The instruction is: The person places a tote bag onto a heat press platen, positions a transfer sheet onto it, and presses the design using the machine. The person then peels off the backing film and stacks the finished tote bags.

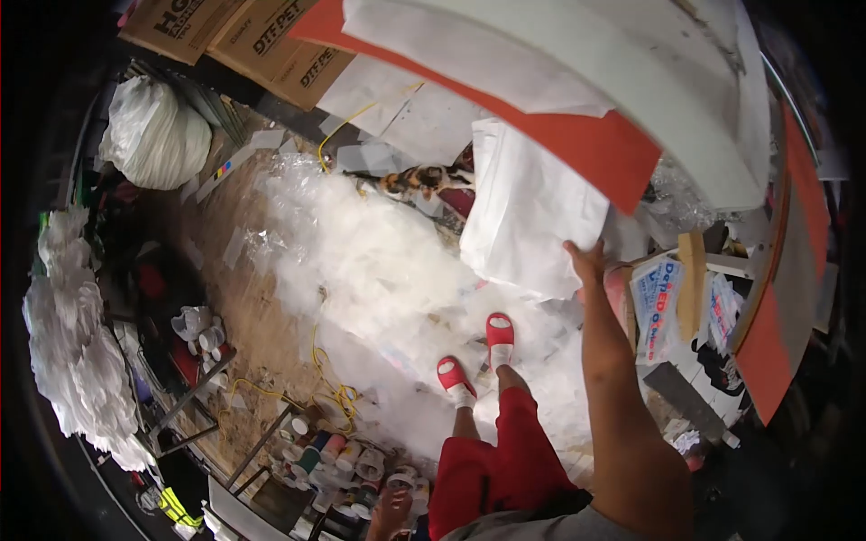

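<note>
My right hand reaches forward and grips the lower right edge of a large folded white sheet. The thumb shows on the near side; part of the fingers is hidden at the sheet's edge. The sheet hangs over a spread of fluffy white fibre on the floor. My left hand is low beside my red shorts, dim and slightly blurred, with its fingers loosely extended and nothing visible in them. Several tubs and jars stand close to it.
A calico cat is just left of the sheet. An orange-edged white panel juts in overhead. Yellow cord trails on the floor. Cardboard boxes, a stuffed white bag and a wooden block lie around.
</note>
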A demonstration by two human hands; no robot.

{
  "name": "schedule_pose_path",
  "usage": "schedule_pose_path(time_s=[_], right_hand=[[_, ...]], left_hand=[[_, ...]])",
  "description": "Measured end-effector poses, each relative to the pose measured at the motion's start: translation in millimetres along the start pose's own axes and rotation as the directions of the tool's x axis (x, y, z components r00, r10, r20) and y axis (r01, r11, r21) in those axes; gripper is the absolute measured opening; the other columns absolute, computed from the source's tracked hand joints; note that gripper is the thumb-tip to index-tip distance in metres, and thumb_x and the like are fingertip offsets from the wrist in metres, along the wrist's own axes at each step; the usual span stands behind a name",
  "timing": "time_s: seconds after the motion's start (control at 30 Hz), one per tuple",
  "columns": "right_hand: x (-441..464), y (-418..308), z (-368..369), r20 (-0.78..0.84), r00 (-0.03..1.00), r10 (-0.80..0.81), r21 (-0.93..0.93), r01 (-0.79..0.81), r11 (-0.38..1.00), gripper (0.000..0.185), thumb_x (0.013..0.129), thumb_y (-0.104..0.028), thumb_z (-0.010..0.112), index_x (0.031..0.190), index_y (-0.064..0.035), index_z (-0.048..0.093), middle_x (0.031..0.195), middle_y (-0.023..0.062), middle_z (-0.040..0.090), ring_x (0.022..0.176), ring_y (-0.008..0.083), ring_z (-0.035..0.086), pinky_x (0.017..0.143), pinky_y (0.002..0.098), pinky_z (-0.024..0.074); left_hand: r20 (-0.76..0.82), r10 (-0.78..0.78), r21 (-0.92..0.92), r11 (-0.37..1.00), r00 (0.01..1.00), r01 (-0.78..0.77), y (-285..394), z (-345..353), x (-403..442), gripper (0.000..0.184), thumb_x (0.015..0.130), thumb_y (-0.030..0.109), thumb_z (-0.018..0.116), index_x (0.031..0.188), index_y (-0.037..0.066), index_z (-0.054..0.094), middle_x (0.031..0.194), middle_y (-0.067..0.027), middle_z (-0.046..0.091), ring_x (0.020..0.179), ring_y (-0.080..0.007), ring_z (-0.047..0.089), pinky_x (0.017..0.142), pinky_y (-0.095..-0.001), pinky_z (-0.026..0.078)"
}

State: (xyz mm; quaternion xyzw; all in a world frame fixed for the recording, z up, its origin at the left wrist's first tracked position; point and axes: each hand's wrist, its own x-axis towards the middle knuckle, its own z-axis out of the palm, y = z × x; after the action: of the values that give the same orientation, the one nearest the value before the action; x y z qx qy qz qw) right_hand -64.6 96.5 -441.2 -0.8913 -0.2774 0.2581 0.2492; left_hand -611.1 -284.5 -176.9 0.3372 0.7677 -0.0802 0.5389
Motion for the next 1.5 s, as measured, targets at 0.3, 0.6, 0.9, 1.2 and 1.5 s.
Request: schedule_pose_path(time_s=[0.3,0.6,0.9,1.2,1.5], right_hand=[[20.7,2.0,-18.6,-0.051,0.997,-0.059,-0.303,0.041,0.952,0.074,0.07,-0.044,0.079,0.118,0.0059,0.054,0.11,0.0228,0.063,0.106,0.039,0.059,0.095,0.0435,0.0459],[22.5,10.0,-5.9,-0.176,0.984,0.006,-0.454,-0.086,0.887,0.083,0.07,-0.053,0.075,0.123,0.0071,0.05,0.121,0.0258,0.057,0.112,0.0411,0.056,0.098,0.0471,0.0444],[44.6,38.2,14.9,-0.097,0.995,0.014,-0.621,-0.071,0.78,0.081,0.075,-0.053,0.066,0.117,0.0149,0.051,0.118,0.0296,0.059,0.111,0.0419,0.059,0.097,0.04,0.0473],[-0.9,-19.6,-12.0,-0.154,0.986,0.07,-0.328,-0.118,0.937,0.048,0.076,-0.034,0.063,0.107,0.0023,0.059,0.108,0.0246,0.065,0.101,0.0431,0.063,0.091,0.045,0.0486],[-160.1,-187.3,7.6,0.325,0.841,-0.433,0.533,0.215,0.818,0.024,0.087,-0.025,0.069,0.092,-0.0027,0.064,0.071,0.007,0.062,0.064,0.0155,0.055,0.062,0.0336,0.0465]], left_hand=[[0.068,-0.073,-0.165,0.983,0.995,0.084,-103.9,14.6,-15.7,0.029,0.084,0.02,0.067,0.107,0.002,0.062,0.096,-0.0147,0.07,0.092,-0.0244,0.069,0.074,-0.0347,0.056],[0.057,-0.159,-0.32,0.932,0.986,0.169,-97.2,27.3,-23.8,0.037,0.082,0.026,0.069,0.11,0.004,0.058,0.095,-0.0159,0.071,0.087,-0.026,0.071,0.074,-0.037,0.056],[0.084,-0.02,-0.308,0.95,0.996,0.045,-174.9,53.3,10.2,0.041,0.082,0.018,0.072,0.113,-0.002,0.056,0.091,-0.0126,0.067,0.072,-0.0164,0.065,0.06,-0.0295,0.052],[0.05,-0.009,-0.353,0.935,0.999,0.026,-134.7,48.0,-14.6,0.04,0.081,0.018,0.072,0.114,0.001,0.058,0.095,-0.0141,0.068,0.082,-0.0232,0.07,0.071,-0.0328,0.056],[0.236,-0.066,-0.222,0.968,0.969,0.12,-72.0,-2.9,8.8,0.043,0.095,0.034,0.058,0.124,0.002,0.053,0.099,-0.011,0.068,0.074,-0.0197,0.066,0.064,-0.0314,0.054]])
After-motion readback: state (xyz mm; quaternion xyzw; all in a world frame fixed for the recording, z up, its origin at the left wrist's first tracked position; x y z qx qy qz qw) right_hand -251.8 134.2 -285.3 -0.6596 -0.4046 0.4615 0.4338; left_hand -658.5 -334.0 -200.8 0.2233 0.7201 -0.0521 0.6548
